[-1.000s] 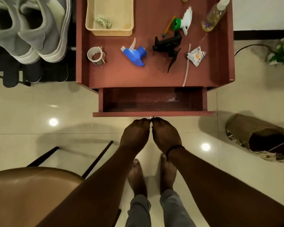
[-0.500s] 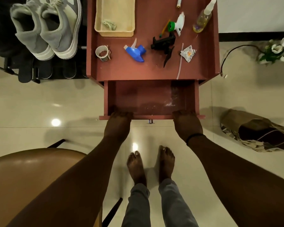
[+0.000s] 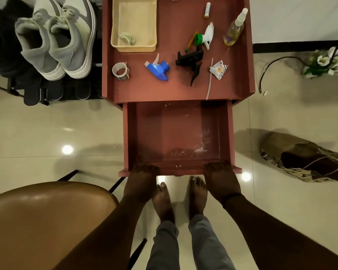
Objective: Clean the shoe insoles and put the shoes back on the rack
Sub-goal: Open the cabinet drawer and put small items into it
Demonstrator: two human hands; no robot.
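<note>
A pair of grey and white sneakers (image 3: pixel 57 41) stands on the dark shoe rack (image 3: pixel 47 92) at the upper left. The reddish table's drawer (image 3: pixel 129 133) is pulled far out and holds nothing but dusty marks. My left hand (image 3: pixel 142 180) grips the drawer's front edge near its left end. My right hand (image 3: pixel 220 180) grips the same edge near its right end. On the tabletop (image 3: pixel 164 90) lie a spray bottle (image 3: pixel 235 28), a blue spray head (image 3: pixel 159 70), a white and green spray head (image 3: pixel 204 37) and a black trigger part (image 3: pixel 190 59).
A cream tray (image 3: pixel 134 24) with a bit of cord sits at the table's back. A tape roll (image 3: pixel 121 71) and a sachet (image 3: pixel 218 68) lie nearby. A brown chair seat (image 3: pixel 43 221) is at lower left, a bag (image 3: pixel 304 158) and white flowers (image 3: pixel 326 61) on the floor right.
My hands moved apart from the drawer's middle to its two ends, and the drawer has slid much farther out toward me.
</note>
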